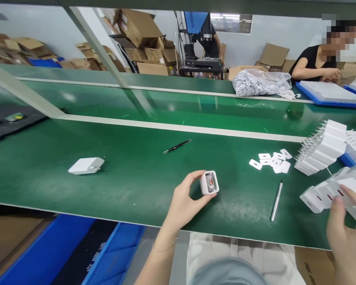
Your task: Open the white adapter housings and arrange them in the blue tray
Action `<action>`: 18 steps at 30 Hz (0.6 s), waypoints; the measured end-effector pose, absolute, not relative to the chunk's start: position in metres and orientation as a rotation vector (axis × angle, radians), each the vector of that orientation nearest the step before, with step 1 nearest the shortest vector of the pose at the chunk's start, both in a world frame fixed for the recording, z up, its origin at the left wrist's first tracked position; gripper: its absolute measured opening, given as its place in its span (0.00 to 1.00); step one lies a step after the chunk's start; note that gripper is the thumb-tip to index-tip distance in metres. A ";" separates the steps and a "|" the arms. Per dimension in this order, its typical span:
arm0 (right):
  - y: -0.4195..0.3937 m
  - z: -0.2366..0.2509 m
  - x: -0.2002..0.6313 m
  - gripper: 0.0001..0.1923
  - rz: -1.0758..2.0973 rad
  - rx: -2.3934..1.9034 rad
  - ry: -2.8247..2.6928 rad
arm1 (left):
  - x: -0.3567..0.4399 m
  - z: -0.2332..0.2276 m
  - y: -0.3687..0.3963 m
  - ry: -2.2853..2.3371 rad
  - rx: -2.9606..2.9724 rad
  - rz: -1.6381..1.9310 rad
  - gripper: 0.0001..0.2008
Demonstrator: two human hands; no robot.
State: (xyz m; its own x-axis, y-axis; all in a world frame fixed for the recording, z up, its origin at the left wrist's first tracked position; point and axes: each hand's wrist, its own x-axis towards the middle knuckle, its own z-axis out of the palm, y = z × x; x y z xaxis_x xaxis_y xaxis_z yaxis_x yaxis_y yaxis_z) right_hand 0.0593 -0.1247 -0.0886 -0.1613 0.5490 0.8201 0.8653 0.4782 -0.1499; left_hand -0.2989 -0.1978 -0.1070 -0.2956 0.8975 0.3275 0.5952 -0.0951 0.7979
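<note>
My left hand (185,200) is closed around a white plastic charger housing (204,186), thumb and fingers on opposite sides. Its open end faces up toward me and shows metallic and reddish parts inside. At the right edge, my right hand (345,227) has its thumb and fingers apart, touching a row of white housings (317,198) with dark slots; part of that hand is out of frame. Behind that row stands another stack of white pieces (323,148) with thin prongs. Several small white slotted plates (274,161) lie loosely piled to the left of the stacks.
A white-handled craft knife (276,201) and black tweezers (177,147) rest on the green table (130,178). One white charger (86,165) lies at left. Across the bench are a bag of parts (259,82), a blue tray (329,99) and a co-worker (313,65). A slanted post (95,43) rises at left.
</note>
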 end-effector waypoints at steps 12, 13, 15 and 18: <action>-0.025 -0.099 -0.045 0.27 -0.183 -1.175 -2.794 | -0.248 -0.078 -0.208 1.204 1.633 1.684 0.28; -0.022 -0.099 -0.044 0.26 -0.170 -1.160 -2.802 | -0.248 -0.077 -0.209 1.191 1.628 1.690 0.29; -0.022 -0.097 -0.042 0.26 -0.144 -1.147 -2.808 | -0.248 -0.075 -0.210 1.179 1.616 1.701 0.29; -0.026 -0.094 -0.040 0.25 -0.106 -1.150 -2.813 | -0.248 -0.075 -0.210 1.162 1.612 1.717 0.30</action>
State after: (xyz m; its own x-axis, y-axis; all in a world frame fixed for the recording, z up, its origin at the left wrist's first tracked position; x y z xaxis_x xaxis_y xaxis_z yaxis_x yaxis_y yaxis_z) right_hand -0.0401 -0.0265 -0.0942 -0.7095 0.6946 0.1189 0.7016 0.7121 0.0265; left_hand -0.2481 -0.2100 -0.0752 -0.1650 0.8303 0.5324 0.1855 -0.5040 0.8435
